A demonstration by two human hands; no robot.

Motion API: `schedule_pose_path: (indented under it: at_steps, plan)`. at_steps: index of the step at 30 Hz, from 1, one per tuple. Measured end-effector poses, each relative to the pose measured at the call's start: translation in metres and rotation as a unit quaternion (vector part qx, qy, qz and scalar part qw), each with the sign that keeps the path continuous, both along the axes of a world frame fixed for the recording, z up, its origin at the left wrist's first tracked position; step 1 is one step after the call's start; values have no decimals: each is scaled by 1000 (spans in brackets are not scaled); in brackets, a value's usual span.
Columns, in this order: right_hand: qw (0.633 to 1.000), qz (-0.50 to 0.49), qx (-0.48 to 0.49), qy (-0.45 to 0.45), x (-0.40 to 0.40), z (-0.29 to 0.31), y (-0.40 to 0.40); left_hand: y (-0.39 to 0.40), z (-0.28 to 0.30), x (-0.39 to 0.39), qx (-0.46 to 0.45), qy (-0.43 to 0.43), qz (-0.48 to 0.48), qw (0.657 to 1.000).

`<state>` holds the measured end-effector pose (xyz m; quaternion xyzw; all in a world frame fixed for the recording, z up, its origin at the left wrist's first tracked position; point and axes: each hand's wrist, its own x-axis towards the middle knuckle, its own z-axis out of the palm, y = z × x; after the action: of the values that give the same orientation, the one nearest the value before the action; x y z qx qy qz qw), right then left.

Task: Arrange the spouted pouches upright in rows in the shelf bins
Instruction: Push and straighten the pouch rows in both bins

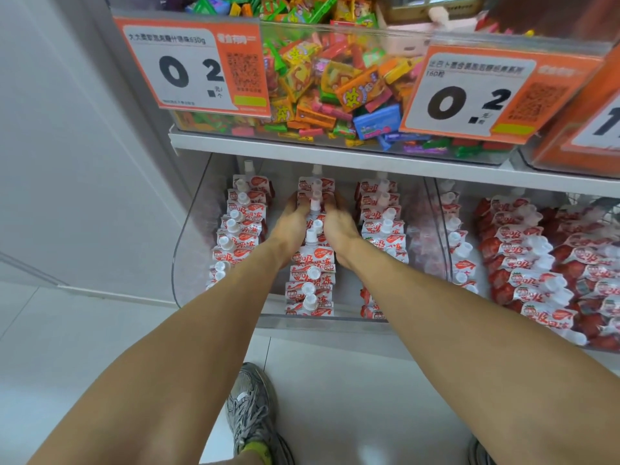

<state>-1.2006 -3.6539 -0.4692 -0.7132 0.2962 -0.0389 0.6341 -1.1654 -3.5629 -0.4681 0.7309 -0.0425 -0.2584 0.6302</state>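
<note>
Both hands, left (pixel 291 223) and right (pixel 339 224), grip middle-row pouch (pixel 315 204) upright in clear bin (pixel 188 236).

The fingertips of the left hand (pixel 291 223) and right hand (pixel 339 224) are hidden among the middle row of pouches (pixel 313 263). The right-hand price card (pixel 600 125) is cut off by the edge. Small print on the price tags (pixel 193 65) cannot be read.

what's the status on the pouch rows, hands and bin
Left hand and right hand grip middle row of red-and-white spouted pouches. Clear plastic shelf bin holds three upright rows. Nothing blocking.
</note>
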Motion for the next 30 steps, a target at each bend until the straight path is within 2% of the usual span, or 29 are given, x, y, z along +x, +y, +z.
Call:
schedule_pose_path:
  at_steps: [4, 7, 9, 12, 16, 19, 20, 22, 24, 26, 30]
  plan:
    - [999, 40, 8, 30, -6, 14, -3, 5, 15, -10, 21, 11, -22, 999]
    - [998, 35, 2, 61, -27, 25, -1, 16, 26, -21, 59, 30, -4, 998]
    - [994, 52, 35, 85, -52, 29, 3, 29, 24, -36, 45, 65, -26, 997]
    - [987, 86, 118, 73, -72, 27, 14, 38, 15, -56, -6, 105, -66, 992]
    - [989, 65, 109, 70, -66, 24, 23, 32, 15, -59, 12, 122, -52, 991]
    - [985, 86, 128, 84, -69, 25, 22, 37, 28, -64, 2, 139, -52, 989]
    - [980, 98, 138, 99, -74, 26, 20, 40, 34, -67, 8, 145, -42, 989]
    - [972, 117, 148, 142, -86, 31, 16, 50, 45, -73, 79, 150, -22, 985]
    - [964, 149, 147, 164, -96, 35, 11, 58, 53, -76, 129, 160, -54, 977]
    - [957, 168, 172, 162, -101, 40, 7, 60, 56, -76, 111, 200, -82, 970]
    - [950, 172, 192, 178, -97, 47, 8, 55, 58, -77, 105, 212, -119, 964]
